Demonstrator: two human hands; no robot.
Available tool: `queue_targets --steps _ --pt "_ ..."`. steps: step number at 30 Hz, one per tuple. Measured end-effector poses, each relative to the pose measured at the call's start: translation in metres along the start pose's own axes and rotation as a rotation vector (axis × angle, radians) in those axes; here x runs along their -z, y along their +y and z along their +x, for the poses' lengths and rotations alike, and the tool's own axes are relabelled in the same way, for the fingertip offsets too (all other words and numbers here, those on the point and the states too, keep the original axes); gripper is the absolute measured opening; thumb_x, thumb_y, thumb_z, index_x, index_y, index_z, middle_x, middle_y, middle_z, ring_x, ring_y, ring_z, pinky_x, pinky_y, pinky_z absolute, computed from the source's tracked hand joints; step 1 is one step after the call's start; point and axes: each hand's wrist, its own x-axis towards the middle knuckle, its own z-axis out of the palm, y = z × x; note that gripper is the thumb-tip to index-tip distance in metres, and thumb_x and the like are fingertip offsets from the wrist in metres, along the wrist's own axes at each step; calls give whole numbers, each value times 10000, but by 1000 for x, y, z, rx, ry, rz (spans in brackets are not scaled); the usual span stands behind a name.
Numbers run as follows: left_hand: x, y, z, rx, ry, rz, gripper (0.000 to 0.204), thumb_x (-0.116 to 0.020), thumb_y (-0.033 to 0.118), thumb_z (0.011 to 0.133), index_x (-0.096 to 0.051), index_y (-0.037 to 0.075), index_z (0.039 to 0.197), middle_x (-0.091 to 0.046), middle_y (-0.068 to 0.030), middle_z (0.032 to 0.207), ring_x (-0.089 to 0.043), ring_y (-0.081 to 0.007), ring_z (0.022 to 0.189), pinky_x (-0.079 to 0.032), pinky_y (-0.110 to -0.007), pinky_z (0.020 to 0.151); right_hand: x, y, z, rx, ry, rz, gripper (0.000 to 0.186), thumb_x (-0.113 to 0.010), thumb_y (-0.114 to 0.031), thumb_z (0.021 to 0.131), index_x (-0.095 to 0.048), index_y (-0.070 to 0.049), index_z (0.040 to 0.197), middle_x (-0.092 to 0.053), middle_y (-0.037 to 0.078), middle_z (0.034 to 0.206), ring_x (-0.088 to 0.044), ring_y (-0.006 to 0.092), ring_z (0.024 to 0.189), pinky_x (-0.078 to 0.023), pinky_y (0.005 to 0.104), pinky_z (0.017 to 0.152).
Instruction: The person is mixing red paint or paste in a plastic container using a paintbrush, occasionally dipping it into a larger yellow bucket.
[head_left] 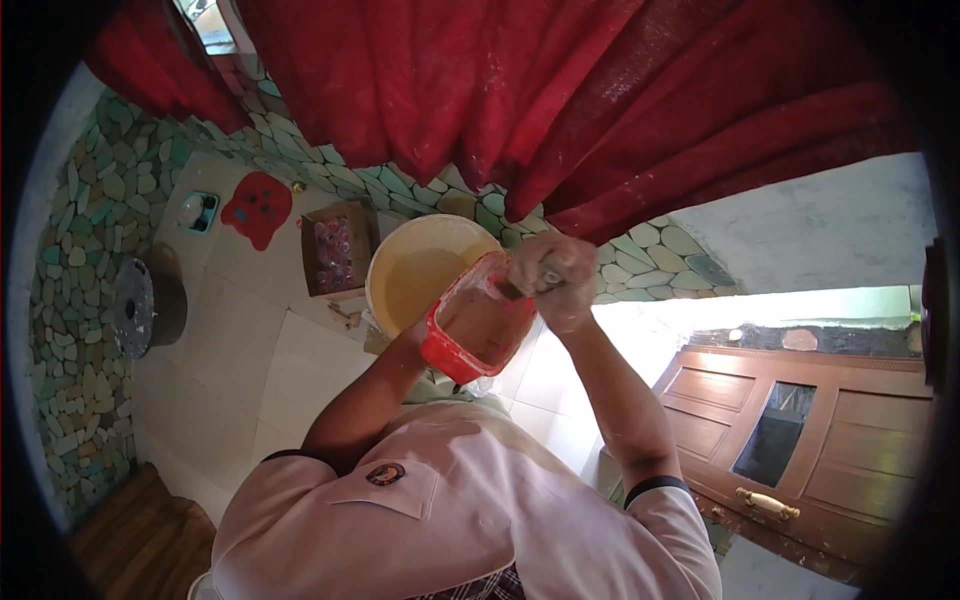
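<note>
My left hand (413, 338) supports a red plastic tub (458, 363) from its left side and below. The tub hides most of that hand's fingers. Inside the tub is a brownish, wet-looking substance, with pale smears along the rim. At the tub's upper right, my right hand (560, 275) is closed round the handle of a tool, and the round handle end shows in the fist. The tool's dark lower part reaches into the tub; its kind is unclear. Behind the tub stands a large round bucket (392, 255) with a yellowish inside.
Red curtains (450, 80) hang ahead over a stone-patterned wall (90, 330). On the tiled floor stand a cardboard box (340, 245) of small packages, a red stool (257, 208), a small teal tray (198, 212) and a grey cylindrical container (150, 305). A brown wooden door (800, 430) is at right.
</note>
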Motion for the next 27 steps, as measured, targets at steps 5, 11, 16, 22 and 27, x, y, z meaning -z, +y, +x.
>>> queue_targets --steps 5,11,16,22,27 --pt "37 -14 7 -32 -1 212 403 -446 231 961 -413 36 1312 -508 -97 1273 -510 -216 1135 -415 -365 998 -5 19 -1 75 -40 -232 557 -477 -482 916 -476 -21 604 -421 50 516 -380 153 446 -343 277 456" --pt "30 -11 8 -24 -122 173 393 -466 230 955 -434 41 1298 -527 -95 1256 -522 -202 1122 -425 -344 985 13 39 -2 7 -71 -342 562 -430 -472 935 -451 -28 591 -415 26 499 -381 124 445 -298 263 451" --pt "10 5 5 133 -228 -270 374 -469 256 949 -456 65 1271 -535 -78 1234 -516 -190 1136 -406 -340 1002 4 14 9 -2 -37 -240 490 -461 -367 902 -445 -28 549 -422 40 499 -395 130 442 -307 268 451" --pt "-28 3 11 -97 -134 22 441 -449 287 958 -393 64 1333 -478 -85 1316 -474 -187 1194 -371 -333 1041 19 50 1 -61 -93 -299 541 -413 -442 950 -451 -49 579 -423 41 493 -388 125 440 -303 266 447" --pt "40 -14 7 94 -131 -276 398 -442 241 961 -433 49 1310 -513 -82 1275 -518 -193 1144 -415 -337 1000 19 38 11 -45 -57 -263 607 -396 -543 940 -457 -42 601 -421 29 494 -391 117 446 -311 257 448"
